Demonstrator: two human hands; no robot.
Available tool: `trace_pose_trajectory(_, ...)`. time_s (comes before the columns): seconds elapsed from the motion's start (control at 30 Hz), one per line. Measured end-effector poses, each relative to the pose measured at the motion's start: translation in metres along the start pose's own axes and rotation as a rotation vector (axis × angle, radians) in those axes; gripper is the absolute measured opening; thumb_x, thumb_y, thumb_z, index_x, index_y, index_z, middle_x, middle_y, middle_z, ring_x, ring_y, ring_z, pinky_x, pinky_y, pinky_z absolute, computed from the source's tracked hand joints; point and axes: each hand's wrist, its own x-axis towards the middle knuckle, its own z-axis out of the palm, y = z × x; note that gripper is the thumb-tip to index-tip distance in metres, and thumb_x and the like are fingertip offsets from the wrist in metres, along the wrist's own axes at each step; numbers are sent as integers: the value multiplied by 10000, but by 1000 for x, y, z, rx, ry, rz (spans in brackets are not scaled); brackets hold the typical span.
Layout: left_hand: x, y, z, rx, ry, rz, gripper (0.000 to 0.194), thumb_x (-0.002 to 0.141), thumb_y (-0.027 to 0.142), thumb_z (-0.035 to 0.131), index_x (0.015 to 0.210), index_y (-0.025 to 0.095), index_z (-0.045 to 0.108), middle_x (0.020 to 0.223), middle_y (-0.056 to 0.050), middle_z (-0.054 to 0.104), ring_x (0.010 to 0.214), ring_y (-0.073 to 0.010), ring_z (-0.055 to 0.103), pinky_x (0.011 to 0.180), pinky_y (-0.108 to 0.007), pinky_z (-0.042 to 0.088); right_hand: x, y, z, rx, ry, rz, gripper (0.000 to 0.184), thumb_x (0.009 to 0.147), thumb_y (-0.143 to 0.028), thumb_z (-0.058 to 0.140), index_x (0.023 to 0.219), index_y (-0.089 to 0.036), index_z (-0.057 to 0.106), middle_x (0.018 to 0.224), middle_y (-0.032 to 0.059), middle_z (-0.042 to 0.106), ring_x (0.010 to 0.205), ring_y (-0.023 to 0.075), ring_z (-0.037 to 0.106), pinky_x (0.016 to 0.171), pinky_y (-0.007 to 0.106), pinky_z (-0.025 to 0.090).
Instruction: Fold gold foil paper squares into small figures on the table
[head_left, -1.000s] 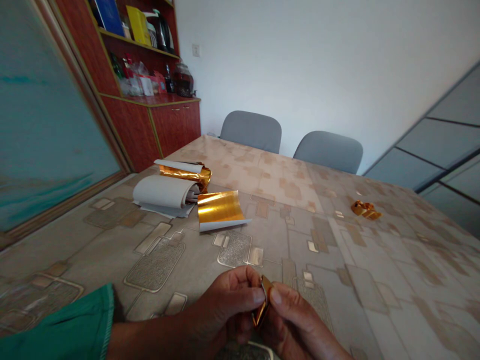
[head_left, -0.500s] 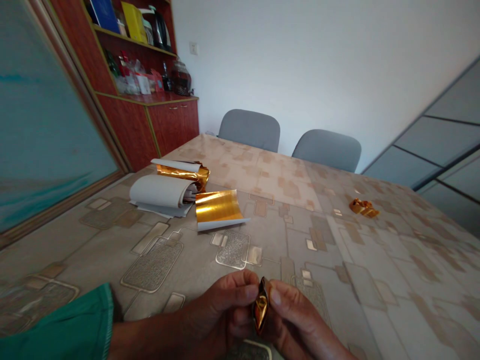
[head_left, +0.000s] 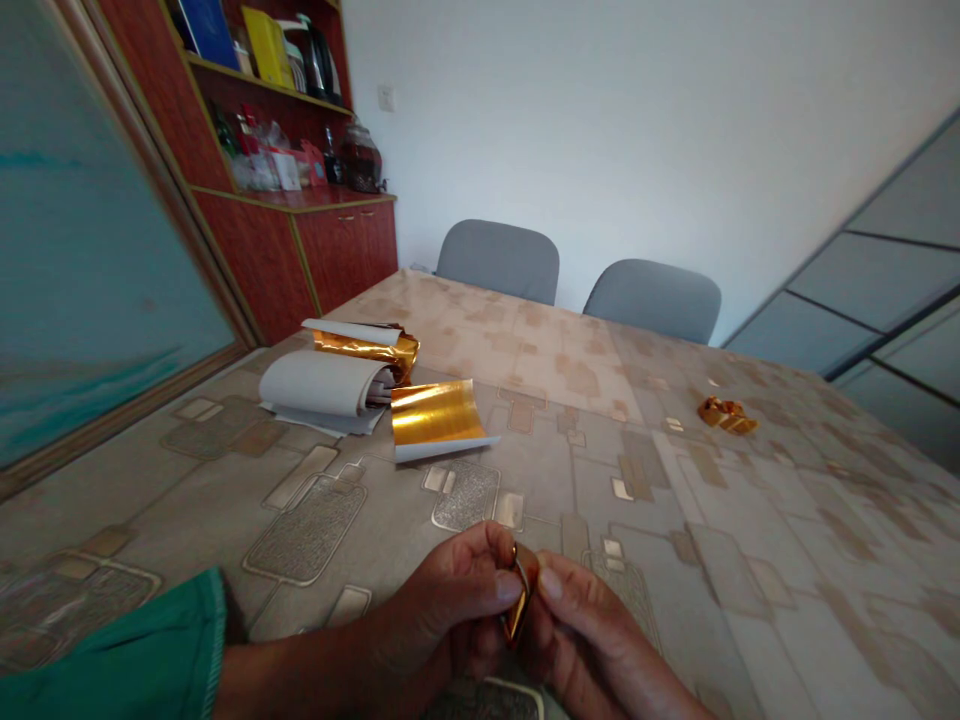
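Observation:
A small folded piece of gold foil paper (head_left: pixel 519 600) is pinched between my two hands, low in the middle of the view. My left hand (head_left: pixel 461 600) grips its left side, the thumb lying along the foil. From the right, my right hand (head_left: pixel 592 620) pinches the other side between thumb and fingers. The lower fingers of both hands are partly hidden behind the foil. Beyond my hands, a curled sheet of gold foil paper (head_left: pixel 435 415) rests on the table with one pale edge turned up.
Left of the sheet lie a curled stack of grey-white paper (head_left: pixel 322 382) and a gold roll (head_left: pixel 356 345). Folded gold foil pieces (head_left: pixel 727 414) sit at the right on the patterned tablecloth (head_left: pixel 540 480). Two grey chairs (head_left: pixel 499 260) stand behind the table, a red cabinet (head_left: pixel 345 250) at back left.
The folded foil has turned and narrowed between my fingers, its opening now less visible. My left fingers have shifted slightly up; the papers on the table have stayed put.

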Motion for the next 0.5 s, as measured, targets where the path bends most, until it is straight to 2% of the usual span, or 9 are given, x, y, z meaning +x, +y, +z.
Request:
trace_pose_trajectory(0.1,0,1,0,17,-25,13,357,806,397,786,911,186,519,736,-18,675,481,-40,455,417,-142,269,-3,4,-9,25,51,25,382,829,-491,783,703,-151,660,675,1,579,602,126,551,707,290,473)
trace_pose_trajectory(0.17,1,0,0,48,-29,16,383,784,410,798,899,199,500,704,-6,671,453,-43,446,389,-139,253,-3,5,-11,11,65,54,377,817,-486,796,727,-143,671,677,6,589,606,127,555,698,285,472)
trace_pose_trajectory(0.33,5,-5,-1,145,97,21,407,729,373,820,844,219,461,594,58,615,372,-33,396,348,-131,292,-1,4,-7,-47,62,86,434,798,-523,793,874,-100,736,709,41,628,668,161,601,679,280,466)
trace_pose_trajectory(0.4,6,-6,-3,154,110,35,397,728,367,816,839,219,465,600,54,622,368,-37,400,337,-129,302,-1,4,-8,-45,75,71,394,798,-501,803,829,-114,733,694,27,626,631,135,571,657,255,452)
trace_pose_trajectory(0.5,6,-3,-6,108,54,24,361,765,371,805,885,206,507,646,24,657,401,-50,449,357,-130,332,-2,2,-11,-11,83,58,345,806,-461,813,746,-139,703,648,-1,608,595,111,544,615,221,433)
